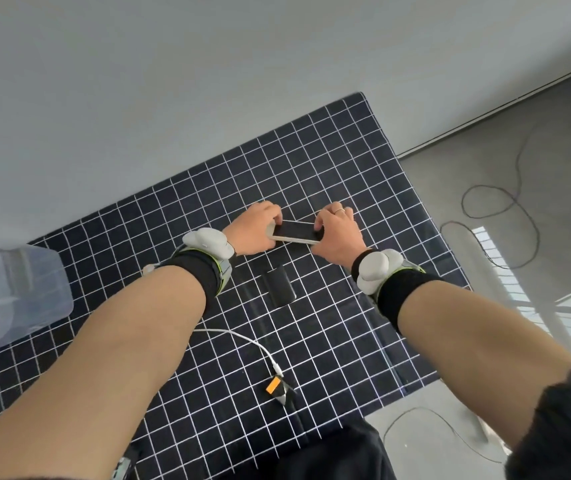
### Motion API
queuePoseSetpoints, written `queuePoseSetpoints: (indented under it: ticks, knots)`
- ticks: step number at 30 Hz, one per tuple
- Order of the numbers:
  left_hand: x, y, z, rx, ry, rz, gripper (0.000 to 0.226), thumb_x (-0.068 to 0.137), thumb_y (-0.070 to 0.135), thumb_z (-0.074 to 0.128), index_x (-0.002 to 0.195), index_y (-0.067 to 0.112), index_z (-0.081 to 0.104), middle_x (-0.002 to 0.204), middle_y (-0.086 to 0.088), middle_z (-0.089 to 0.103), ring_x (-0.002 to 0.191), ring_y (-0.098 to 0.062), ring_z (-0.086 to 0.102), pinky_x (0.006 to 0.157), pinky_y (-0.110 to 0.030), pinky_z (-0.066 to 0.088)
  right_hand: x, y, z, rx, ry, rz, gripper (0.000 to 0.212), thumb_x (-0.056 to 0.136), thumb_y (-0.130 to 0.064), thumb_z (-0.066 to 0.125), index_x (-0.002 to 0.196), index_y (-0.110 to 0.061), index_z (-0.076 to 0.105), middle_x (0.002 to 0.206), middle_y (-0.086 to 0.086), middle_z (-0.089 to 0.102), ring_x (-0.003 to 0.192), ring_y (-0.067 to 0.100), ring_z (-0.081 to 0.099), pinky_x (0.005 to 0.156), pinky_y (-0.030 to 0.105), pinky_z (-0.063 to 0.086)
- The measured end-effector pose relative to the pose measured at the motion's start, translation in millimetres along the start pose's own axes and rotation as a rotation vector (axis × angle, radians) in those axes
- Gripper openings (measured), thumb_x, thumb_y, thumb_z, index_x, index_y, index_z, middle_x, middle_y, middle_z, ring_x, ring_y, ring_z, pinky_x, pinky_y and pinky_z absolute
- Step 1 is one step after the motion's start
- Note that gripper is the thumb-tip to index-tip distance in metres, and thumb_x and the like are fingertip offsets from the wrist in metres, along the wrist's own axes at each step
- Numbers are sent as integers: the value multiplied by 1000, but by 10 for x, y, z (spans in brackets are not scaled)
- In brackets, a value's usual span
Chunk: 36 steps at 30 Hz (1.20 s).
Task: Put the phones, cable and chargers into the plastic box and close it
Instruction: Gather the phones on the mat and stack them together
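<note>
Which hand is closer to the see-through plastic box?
The left. The left hand grips one end of the phone, on the side toward the plastic box at the table's left edge. The right hand grips the phone's other end, farther from the box.

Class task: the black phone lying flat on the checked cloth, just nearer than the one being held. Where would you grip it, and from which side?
Grip the black phone across its two long edges near the middle, coming from above. It lies flat on the cloth, so only its thin sides offer a pinch.
</note>
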<state>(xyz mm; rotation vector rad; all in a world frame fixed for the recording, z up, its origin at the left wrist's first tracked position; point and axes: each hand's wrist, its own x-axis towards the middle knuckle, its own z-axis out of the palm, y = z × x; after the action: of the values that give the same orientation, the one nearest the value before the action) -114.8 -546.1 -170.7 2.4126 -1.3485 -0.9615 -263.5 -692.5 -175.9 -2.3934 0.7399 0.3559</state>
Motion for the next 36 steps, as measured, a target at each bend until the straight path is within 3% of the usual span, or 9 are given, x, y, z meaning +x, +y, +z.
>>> queuePoseSetpoints:
  ticks: [12,19,27,32,36]
  knots:
    - [-8,14,106,4,-87,10,72,67,17,77,131,17,44,129,-3,35,118,-27,31,101,-34,37,-53,52,87,-60,-17,-10,83,62,-32,84,133,-13,46,127,5,40,110,28,36,95,35,41]
    - [-30,6,76,72,-85,13,82,66,26,84,136,14,44,129,-6,39,120,-28,35,104,-36,36,-83,-41,83,-149,4,-21,70,62,-34,83,124,-16,55,122,5,44,108,27,37,94,37,41]
    - [-628,-409,-247,141,54,-77,79,63,31,85,131,15,49,127,-5,44,114,-28,40,100,-37,40,-71,-782,196,-72,-32,-88,70,64,-24,82,126,-21,48,125,6,38,112,28,41,82,43,53]
    - [-1309,-898,-388,135,94,-199,77,66,27,85,132,12,48,129,-5,51,114,-27,43,98,-35,39,-119,-1495,576,-46,-78,-183,71,66,-20,83,128,-11,48,128,11,39,116,30,42,91,41,50]
    - [-1712,-1238,-301,145,90,-246,75,67,30,83,132,16,49,129,-3,53,114,-25,44,97,-36,39,-188,-1792,907,-65,-137,-223,59,67,-16,81,117,-6,53,125,11,40,113,30,44,88,39,50]
